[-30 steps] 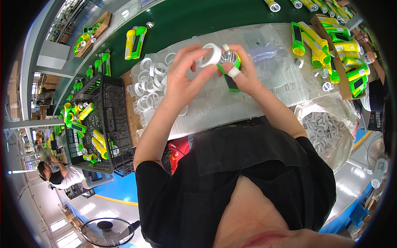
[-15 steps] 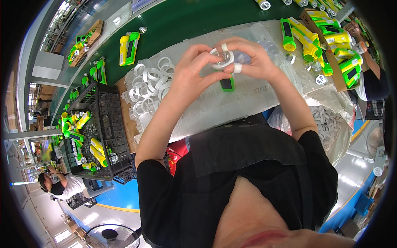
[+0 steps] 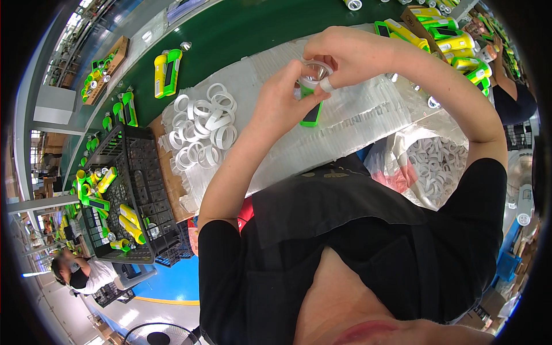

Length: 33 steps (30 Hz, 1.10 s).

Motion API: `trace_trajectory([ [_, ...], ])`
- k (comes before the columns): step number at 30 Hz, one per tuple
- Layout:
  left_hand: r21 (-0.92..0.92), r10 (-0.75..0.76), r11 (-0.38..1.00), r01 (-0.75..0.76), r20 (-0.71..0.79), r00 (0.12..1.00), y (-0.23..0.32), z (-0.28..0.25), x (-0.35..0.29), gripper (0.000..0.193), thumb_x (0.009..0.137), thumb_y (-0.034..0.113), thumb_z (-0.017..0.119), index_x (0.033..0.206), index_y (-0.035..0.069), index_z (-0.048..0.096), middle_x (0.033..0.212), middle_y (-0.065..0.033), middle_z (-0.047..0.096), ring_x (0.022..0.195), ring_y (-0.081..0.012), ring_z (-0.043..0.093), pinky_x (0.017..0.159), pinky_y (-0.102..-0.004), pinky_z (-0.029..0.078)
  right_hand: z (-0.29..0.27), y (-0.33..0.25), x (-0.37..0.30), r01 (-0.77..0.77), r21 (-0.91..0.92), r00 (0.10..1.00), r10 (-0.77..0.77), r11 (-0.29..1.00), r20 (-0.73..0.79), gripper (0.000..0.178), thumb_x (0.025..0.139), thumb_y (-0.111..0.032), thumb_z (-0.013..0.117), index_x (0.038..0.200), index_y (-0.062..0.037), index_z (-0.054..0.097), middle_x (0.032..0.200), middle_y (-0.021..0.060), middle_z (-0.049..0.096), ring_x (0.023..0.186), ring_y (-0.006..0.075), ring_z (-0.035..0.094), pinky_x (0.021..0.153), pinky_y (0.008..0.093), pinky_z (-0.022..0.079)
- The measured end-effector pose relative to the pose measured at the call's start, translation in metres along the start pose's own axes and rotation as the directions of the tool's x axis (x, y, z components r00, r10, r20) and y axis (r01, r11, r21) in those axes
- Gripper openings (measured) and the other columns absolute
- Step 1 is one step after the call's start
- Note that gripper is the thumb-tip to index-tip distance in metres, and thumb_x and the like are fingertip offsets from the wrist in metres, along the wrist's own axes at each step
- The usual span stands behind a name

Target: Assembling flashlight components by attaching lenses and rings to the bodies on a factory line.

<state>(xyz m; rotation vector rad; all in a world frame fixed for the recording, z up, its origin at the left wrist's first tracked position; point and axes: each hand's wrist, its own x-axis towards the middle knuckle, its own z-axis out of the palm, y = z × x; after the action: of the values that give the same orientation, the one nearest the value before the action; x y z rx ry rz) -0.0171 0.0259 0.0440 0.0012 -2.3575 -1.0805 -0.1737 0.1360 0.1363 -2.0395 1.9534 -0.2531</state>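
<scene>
Between both hands is a green flashlight (image 3: 311, 118), its head with the shiny cup-shaped reflector facing up and a white ring (image 3: 309, 81) around the rim. My left hand (image 3: 283, 95) closes its thumb and fingers on the near left side of the head. From the far right, my right hand (image 3: 351, 56) curls over the same rim, its fingers bent around the ring; white tape wraps one finger. My palms hide part of the flashlight's body. Left of my left forearm, loose white rings (image 3: 215, 118) lie heaped on the pale sheet (image 3: 351, 118) covering the bench.
A black crate (image 3: 150, 192) holding yellow-green flashlights stands left. Two flashlights (image 3: 167, 73) lie on the green surface beyond. At right are a cardboard box (image 3: 422, 27) of flashlights and a sack (image 3: 397, 167) of white rings. Co-workers are at both sides; a fan (image 3: 158, 334) stands lower left.
My right hand has swung up over the far side of the flashlight's head, its elbow lifting outward. The ring now sits at the head, and the view has shifted slightly.
</scene>
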Motion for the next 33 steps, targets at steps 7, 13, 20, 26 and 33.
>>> trace_trajectory([
  [7, -0.019, 0.03, 0.999, -0.031, -0.023, 0.999, -0.009, 0.0, 0.005, 0.042, 0.073, 0.015, 0.084, 0.099, 0.006, 0.053, 0.099, -0.0073, 0.07, 0.083, -0.0202, 0.065, 0.072, -0.0316, 0.052, 0.016, -0.002, 0.005, -0.384, -0.143, 0.92, 0.365, 0.912, -0.14, 0.037, 0.077, -0.034, 0.073, 0.083, -0.0002, 0.059, 0.077, 0.0133, 0.06, 0.068, 0.0295, 0.061, 0.059, 0.0387, 0.046],
  [13, 0.046, 0.123, 0.992, -0.119, -0.081, 0.989, -0.011, 0.012, 0.01, 0.04, 0.074, 0.012, 0.083, 0.101, 0.007, 0.054, 0.101, -0.0062, 0.071, 0.082, -0.0194, 0.065, 0.072, -0.0311, 0.052, 0.038, 0.017, -0.004, -0.089, -0.073, 0.917, 0.053, 0.993, -0.395, 0.045, 0.077, -0.04, 0.073, 0.091, -0.0001, 0.059, 0.083, 0.0149, 0.059, 0.075, 0.0321, 0.06, 0.064, 0.0397, 0.047],
  [20, -0.237, 0.085, 0.969, -0.065, 0.072, 0.994, 0.002, -0.005, -0.005, 0.123, 0.066, 0.019, 0.089, 0.154, 0.011, 0.003, 0.127, -0.0213, 0.06, 0.118, -0.0344, 0.058, 0.1, -0.043, 0.045, 0.024, -0.011, -0.046, 0.066, 0.097, 0.899, -0.017, 0.993, -0.438, 0.044, 0.083, -0.031, 0.071, 0.11, 0.0006, 0.056, 0.089, 0.0137, 0.058, 0.075, 0.0286, 0.059, 0.064, 0.037, 0.048],
  [26, -0.355, -0.105, 0.603, 0.714, 0.852, 0.513, 0.024, -0.023, -0.003, 0.087, 0.072, 0.024, 0.084, 0.145, 0.008, 0.038, 0.106, -0.0099, 0.068, 0.104, -0.0245, 0.065, 0.09, -0.0398, 0.049, 0.005, -0.028, -0.054, 0.321, -0.233, 0.734, -0.396, 0.918, -0.552, 0.037, 0.092, -0.038, 0.057, 0.111, -0.0071, 0.058, 0.075, 0.0081, 0.056, 0.065, 0.0278, 0.063, 0.053, 0.0375, 0.048],
  [33, 0.027, -0.146, 0.989, 0.143, 0.193, 0.97, -0.068, -0.011, 0.075, 0.036, 0.075, 0.019, 0.071, 0.105, 0.004, 0.057, 0.095, -0.0184, 0.066, 0.087, -0.0364, 0.064, 0.073, -0.041, 0.051, 0.043, 0.053, 0.033, -0.139, 0.123, 0.54, 0.179, 0.983, -0.822, 0.034, 0.091, -0.043, 0.06, 0.104, -0.011, 0.059, 0.078, 0.0091, 0.068, 0.066, 0.0326, 0.066, 0.057, 0.0385, 0.053],
])
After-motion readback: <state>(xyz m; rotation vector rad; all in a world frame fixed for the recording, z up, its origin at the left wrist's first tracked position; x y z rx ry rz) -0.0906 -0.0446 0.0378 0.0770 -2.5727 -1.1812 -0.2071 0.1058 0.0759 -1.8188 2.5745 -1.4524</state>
